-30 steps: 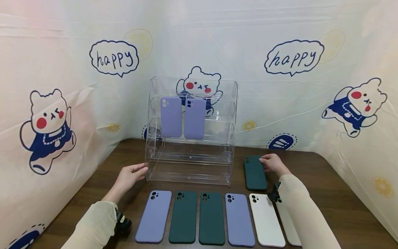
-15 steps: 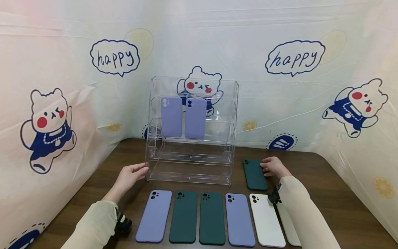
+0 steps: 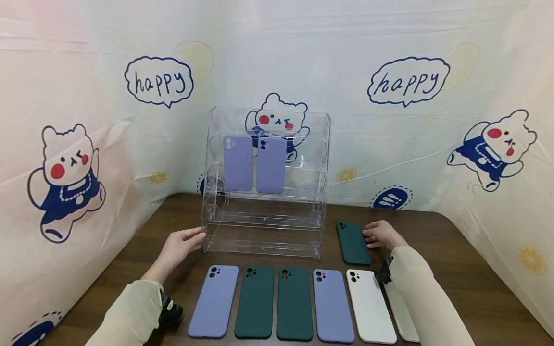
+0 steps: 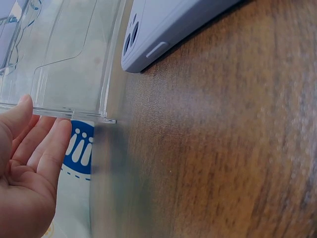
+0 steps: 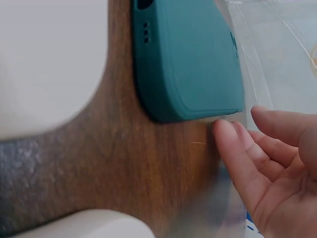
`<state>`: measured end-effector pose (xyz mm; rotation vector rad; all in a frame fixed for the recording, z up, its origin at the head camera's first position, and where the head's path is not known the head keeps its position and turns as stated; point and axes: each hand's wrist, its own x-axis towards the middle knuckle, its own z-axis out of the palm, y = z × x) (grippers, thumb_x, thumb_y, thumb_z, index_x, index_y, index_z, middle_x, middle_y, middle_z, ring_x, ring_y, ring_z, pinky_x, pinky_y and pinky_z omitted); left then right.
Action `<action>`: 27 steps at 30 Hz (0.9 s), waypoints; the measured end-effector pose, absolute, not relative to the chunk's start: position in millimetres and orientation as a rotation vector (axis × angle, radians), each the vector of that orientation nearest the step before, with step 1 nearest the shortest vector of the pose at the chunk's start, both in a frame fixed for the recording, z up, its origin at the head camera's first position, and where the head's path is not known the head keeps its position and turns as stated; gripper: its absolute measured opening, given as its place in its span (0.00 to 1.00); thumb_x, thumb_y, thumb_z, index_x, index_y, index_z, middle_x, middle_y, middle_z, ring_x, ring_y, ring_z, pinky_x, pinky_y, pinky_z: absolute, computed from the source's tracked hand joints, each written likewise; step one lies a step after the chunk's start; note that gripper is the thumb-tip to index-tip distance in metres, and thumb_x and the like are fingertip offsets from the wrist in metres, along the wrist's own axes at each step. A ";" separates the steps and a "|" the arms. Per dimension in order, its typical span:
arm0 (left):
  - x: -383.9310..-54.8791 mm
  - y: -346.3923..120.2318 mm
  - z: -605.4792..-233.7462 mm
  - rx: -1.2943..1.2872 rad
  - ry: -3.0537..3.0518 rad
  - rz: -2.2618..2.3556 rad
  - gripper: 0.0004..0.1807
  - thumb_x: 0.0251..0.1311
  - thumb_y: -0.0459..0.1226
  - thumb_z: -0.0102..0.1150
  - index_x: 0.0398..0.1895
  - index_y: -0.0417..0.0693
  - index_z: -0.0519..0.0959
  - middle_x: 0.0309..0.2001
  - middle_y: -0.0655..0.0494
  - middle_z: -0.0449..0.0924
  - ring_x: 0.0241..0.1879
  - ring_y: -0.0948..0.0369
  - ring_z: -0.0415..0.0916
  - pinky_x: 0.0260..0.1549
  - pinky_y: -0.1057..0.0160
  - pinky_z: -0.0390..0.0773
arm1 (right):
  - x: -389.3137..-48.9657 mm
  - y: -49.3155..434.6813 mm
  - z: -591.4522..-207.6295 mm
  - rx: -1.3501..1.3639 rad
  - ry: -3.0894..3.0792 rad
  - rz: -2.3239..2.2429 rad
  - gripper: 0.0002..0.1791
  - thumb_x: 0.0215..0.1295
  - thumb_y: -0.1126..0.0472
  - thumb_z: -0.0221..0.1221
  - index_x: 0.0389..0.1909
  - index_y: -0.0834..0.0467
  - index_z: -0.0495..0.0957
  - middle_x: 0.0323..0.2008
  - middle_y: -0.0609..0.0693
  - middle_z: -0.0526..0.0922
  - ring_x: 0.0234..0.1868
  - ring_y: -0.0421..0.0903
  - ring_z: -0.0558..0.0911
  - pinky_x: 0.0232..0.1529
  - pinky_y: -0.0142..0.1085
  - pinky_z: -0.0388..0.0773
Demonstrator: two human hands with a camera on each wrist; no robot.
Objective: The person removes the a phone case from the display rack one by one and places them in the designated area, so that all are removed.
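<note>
A clear acrylic display rack (image 3: pixel 265 233) with stepped tiers stands at the back of the table. My left hand (image 3: pixel 182 245) is at the rack's lower left side. In the left wrist view, that hand (image 4: pixel 32 163) pinches the rack's edge, thumb on one side and fingers on the other. A dark green phone case (image 3: pixel 354 242) lies on the table to the right of the rack, camera holes away from me. My right hand (image 3: pixel 383 234) is beside its right edge. In the right wrist view, the thumb and fingers are apart, fingertips close to the green case (image 5: pixel 203 59), holding nothing.
Two lilac phone cases (image 3: pixel 238 163) stand side by side in a middle tier. In front of the rack lies a row: a lilac case (image 3: pixel 214 302), two green cases (image 3: pixel 254 302), another lilac (image 3: pixel 333 305) and white ones (image 3: pixel 371 305), the last partly under my right sleeve.
The green case beside the rack, held at its right edge a second ago, has come down flat. My right hand has let go of it and drawn slightly right. The left hand has stayed put.
</note>
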<state>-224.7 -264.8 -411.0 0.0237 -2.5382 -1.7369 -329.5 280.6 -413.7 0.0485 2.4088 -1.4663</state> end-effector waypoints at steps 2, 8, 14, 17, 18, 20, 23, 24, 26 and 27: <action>-224.8 -264.7 -411.3 0.023 -2.539 -1.736 0.25 0.65 0.38 0.51 0.60 0.28 0.65 0.58 0.35 0.66 0.54 0.45 0.69 0.43 0.61 0.78 | -329.9 282.2 -413.6 0.025 2.422 -1.469 0.23 0.67 0.69 0.49 0.58 0.79 0.58 0.45 0.68 0.75 0.36 0.51 0.79 0.37 0.43 0.82; -224.7 -264.4 -411.8 0.015 -2.539 -1.730 0.25 0.66 0.37 0.51 0.59 0.27 0.66 0.58 0.34 0.66 0.53 0.45 0.70 0.43 0.60 0.78 | -337.3 290.4 -411.5 -0.053 2.451 -1.537 0.25 0.67 0.66 0.52 0.59 0.76 0.60 0.45 0.67 0.75 0.35 0.48 0.79 0.37 0.41 0.82; -225.0 -264.8 -410.8 0.018 -2.538 -1.736 0.25 0.66 0.37 0.51 0.60 0.28 0.65 0.58 0.35 0.66 0.54 0.45 0.69 0.43 0.60 0.78 | -340.7 297.2 -392.3 -0.178 2.469 -1.600 0.27 0.68 0.62 0.52 0.60 0.76 0.58 0.49 0.69 0.73 0.41 0.52 0.79 0.39 0.40 0.81; -225.3 -264.6 -410.9 0.026 -2.537 -1.743 0.25 0.65 0.38 0.51 0.60 0.28 0.65 0.58 0.35 0.66 0.54 0.45 0.69 0.44 0.60 0.78 | -340.2 297.8 -376.8 -0.230 2.486 -1.593 0.28 0.68 0.60 0.52 0.61 0.74 0.59 0.49 0.66 0.74 0.43 0.52 0.79 0.41 0.41 0.81; -225.5 -264.6 -411.0 0.028 -2.539 -1.743 0.25 0.65 0.38 0.52 0.60 0.28 0.65 0.58 0.35 0.66 0.54 0.45 0.69 0.44 0.60 0.78 | -340.0 297.2 -371.3 -0.251 2.485 -1.595 0.29 0.68 0.59 0.52 0.61 0.74 0.58 0.49 0.65 0.74 0.43 0.51 0.79 0.42 0.41 0.80; -225.8 -264.3 -411.3 0.030 -2.539 -1.746 0.25 0.65 0.38 0.52 0.60 0.28 0.65 0.58 0.35 0.66 0.54 0.46 0.69 0.45 0.59 0.77 | -339.4 295.7 -359.9 -0.283 2.485 -1.608 0.29 0.68 0.58 0.53 0.62 0.73 0.58 0.50 0.64 0.73 0.43 0.49 0.79 0.43 0.42 0.80; -226.2 -264.1 -412.1 0.027 -2.533 -1.756 0.26 0.65 0.38 0.52 0.60 0.28 0.65 0.59 0.35 0.66 0.55 0.46 0.68 0.45 0.59 0.77 | -335.6 289.6 -340.2 -0.331 2.495 -1.618 0.31 0.68 0.57 0.52 0.64 0.71 0.57 0.54 0.67 0.69 0.44 0.48 0.78 0.45 0.43 0.79; -226.4 -264.2 -412.4 0.025 -2.532 -1.758 0.26 0.65 0.38 0.52 0.60 0.28 0.65 0.59 0.35 0.66 0.55 0.46 0.68 0.45 0.59 0.77 | -332.7 285.8 -331.5 -0.340 2.492 -1.626 0.30 0.68 0.57 0.52 0.64 0.71 0.57 0.55 0.68 0.67 0.46 0.52 0.77 0.47 0.45 0.77; -226.6 -264.3 -412.8 0.021 -2.531 -1.761 0.26 0.65 0.38 0.52 0.60 0.28 0.65 0.59 0.35 0.65 0.55 0.46 0.68 0.45 0.59 0.77 | -330.8 280.2 -316.8 -0.351 2.498 -1.632 0.30 0.69 0.57 0.51 0.65 0.69 0.56 0.58 0.69 0.64 0.48 0.53 0.76 0.49 0.47 0.76; -226.6 -264.4 -412.9 0.019 -2.530 -1.763 0.26 0.65 0.38 0.52 0.60 0.28 0.65 0.59 0.35 0.65 0.55 0.46 0.68 0.45 0.60 0.77 | -329.9 277.2 -309.4 -0.364 2.504 -1.633 0.31 0.69 0.57 0.51 0.65 0.69 0.56 0.59 0.70 0.63 0.49 0.54 0.75 0.50 0.48 0.75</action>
